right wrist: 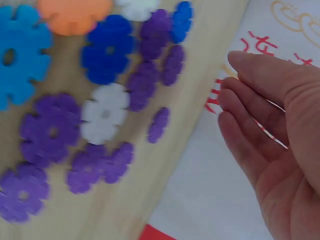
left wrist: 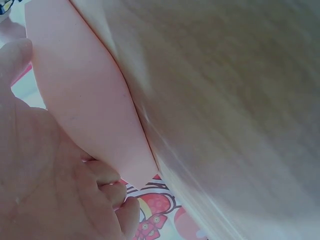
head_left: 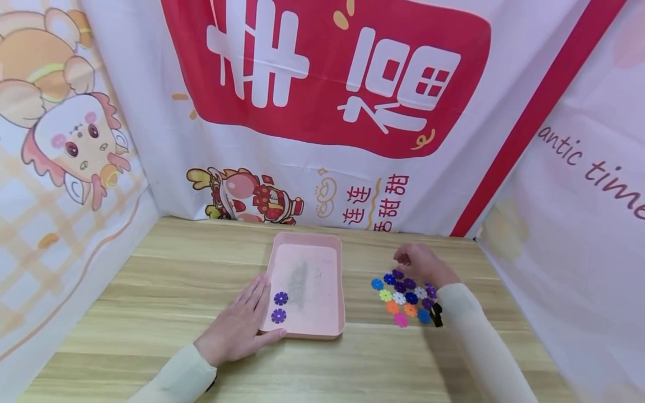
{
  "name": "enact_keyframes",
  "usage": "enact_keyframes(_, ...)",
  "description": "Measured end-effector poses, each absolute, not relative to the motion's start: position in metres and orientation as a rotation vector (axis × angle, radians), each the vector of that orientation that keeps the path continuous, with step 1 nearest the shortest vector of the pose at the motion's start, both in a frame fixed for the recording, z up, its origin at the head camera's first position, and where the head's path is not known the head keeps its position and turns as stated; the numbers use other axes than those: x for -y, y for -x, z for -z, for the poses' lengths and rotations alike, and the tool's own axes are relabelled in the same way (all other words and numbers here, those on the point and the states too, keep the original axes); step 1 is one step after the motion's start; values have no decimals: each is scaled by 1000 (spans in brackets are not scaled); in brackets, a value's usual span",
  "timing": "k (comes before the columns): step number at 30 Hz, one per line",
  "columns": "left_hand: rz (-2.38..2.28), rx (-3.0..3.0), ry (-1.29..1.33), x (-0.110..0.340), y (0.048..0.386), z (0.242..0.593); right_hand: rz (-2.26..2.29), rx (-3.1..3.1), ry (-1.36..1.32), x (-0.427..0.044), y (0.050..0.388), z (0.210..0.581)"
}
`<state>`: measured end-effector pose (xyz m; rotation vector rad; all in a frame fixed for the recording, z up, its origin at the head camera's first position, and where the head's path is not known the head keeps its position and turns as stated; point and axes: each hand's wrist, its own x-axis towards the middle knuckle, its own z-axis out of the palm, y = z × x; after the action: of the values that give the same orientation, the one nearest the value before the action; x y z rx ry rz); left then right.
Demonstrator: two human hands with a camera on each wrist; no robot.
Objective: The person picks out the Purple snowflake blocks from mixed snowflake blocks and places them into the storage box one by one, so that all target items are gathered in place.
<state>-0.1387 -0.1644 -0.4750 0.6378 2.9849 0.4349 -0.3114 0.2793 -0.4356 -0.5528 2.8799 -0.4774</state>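
A shallow pink tray (head_left: 317, 285) lies on the table, with two purple snowflake discs (head_left: 280, 298) inside near its left wall. Against the tray's left side and near corner rests my left hand (head_left: 239, 324), its fingers extended along the edge. In the left wrist view, that palm lies close beside the tray's pink outer wall (left wrist: 92, 95). My right hand (head_left: 423, 263) hovers over the far side of a spread of coloured snowflake discs (head_left: 410, 309). The right wrist view shows its loosely bent fingers (right wrist: 250, 135) with nothing visible between them and the thumb.
The loose discs are purple, blue, white, orange, green and pink. Beside them, partly behind the right sleeve, is a small black object (head_left: 436, 315). A printed cloth (head_left: 322, 134) hangs along the table's back edge, with more cloth at both sides.
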Motion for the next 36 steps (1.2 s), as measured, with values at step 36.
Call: enact_keyframes(36, -428, -2972, -633, 164, 139, 475, 595, -2869, 371, -291, 320, 476)
